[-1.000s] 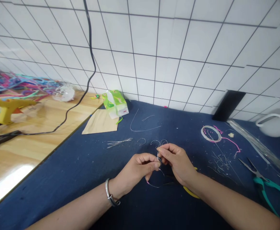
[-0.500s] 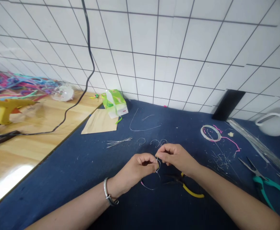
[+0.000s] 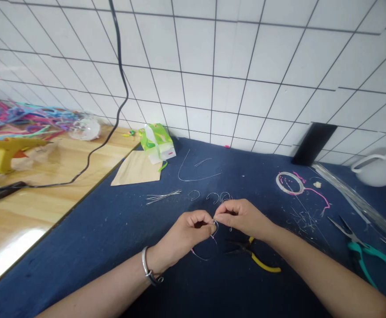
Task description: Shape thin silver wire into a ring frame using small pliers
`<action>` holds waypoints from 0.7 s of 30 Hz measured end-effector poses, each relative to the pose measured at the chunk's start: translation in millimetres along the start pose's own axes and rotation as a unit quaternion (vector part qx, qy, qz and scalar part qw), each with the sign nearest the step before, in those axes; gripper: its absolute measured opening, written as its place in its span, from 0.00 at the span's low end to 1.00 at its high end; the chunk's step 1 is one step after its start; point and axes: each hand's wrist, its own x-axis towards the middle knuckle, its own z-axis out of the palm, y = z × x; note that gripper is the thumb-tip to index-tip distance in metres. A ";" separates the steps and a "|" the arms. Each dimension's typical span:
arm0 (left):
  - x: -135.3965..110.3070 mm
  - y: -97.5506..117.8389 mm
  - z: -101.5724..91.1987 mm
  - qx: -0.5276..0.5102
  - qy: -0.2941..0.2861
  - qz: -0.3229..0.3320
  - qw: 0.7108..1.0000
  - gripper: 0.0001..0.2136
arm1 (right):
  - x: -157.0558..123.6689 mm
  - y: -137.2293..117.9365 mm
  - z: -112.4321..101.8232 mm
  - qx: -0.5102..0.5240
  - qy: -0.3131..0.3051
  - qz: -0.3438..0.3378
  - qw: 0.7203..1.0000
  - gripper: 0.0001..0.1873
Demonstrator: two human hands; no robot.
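Note:
My left hand (image 3: 197, 229) pinches a thin silvery wire (image 3: 217, 227) bent into a small loop, and a finer strand with pink bits (image 3: 199, 256) hangs below it. Right beside it, my right hand (image 3: 241, 216) is closed, thumb against forefinger, on the upper end of the same wire. The fingertips of both hands nearly meet, so part of the wire is hidden. Below my right hand lie yellow-handled pliers (image 3: 262, 263). Just behind the hands are several curled wire pieces (image 3: 213, 197), and a bundle of straight wires (image 3: 163, 196) lies to the left.
Teal-handled pliers (image 3: 361, 249), wire scraps (image 3: 303, 218) and a round dish with pink beads (image 3: 290, 183) are on the right. A bundle of long wires (image 3: 354, 194) runs near a white jug (image 3: 380, 170). On the left are a green tissue pack (image 3: 158, 142) and a yellow glue gun (image 3: 9, 152).
My right fingertips have come slightly closer to my left ones, at the top of the wire loop. The hanging strand has swung a little left and up.

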 end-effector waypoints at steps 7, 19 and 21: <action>-1.3 -1.3 1.6 0.012 0.062 0.026 0.998 0.07 | -1.3 2.9 8.4 0.003 0.067 -0.005 0.998 0.08; -3.6 -0.4 5.6 -0.007 0.120 0.035 0.992 0.08 | -9.1 1.5 26.2 -0.020 0.174 -0.068 0.982 0.09; -3.9 0.3 5.7 -0.013 0.123 0.036 0.992 0.08 | -8.6 1.7 26.6 -0.018 0.170 -0.067 0.983 0.09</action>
